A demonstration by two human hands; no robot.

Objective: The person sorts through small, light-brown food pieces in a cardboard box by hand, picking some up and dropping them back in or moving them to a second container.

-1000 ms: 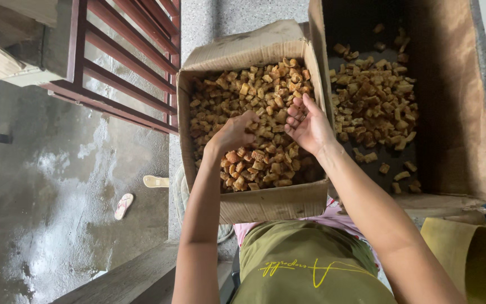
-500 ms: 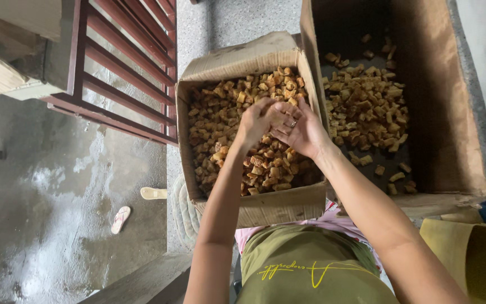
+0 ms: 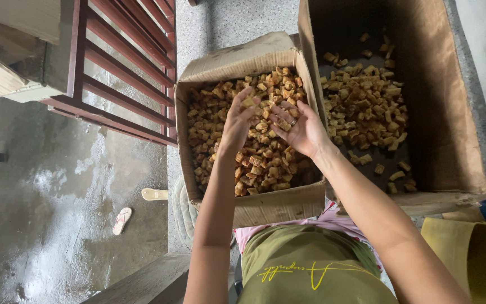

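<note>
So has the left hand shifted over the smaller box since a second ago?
Yes. The left hand has moved toward the smaller box's far wall and closer to the right hand, pieces lying beneath.

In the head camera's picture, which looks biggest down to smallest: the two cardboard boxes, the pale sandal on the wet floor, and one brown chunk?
1. Large brown cardboard box on the right.
2. Smaller brown cardboard box under the hands, though it sits higher, nearer the camera.
3. Pale sandal on the wet floor, farther below, so unsure.
4. Brown chunk in the right hand.
</note>
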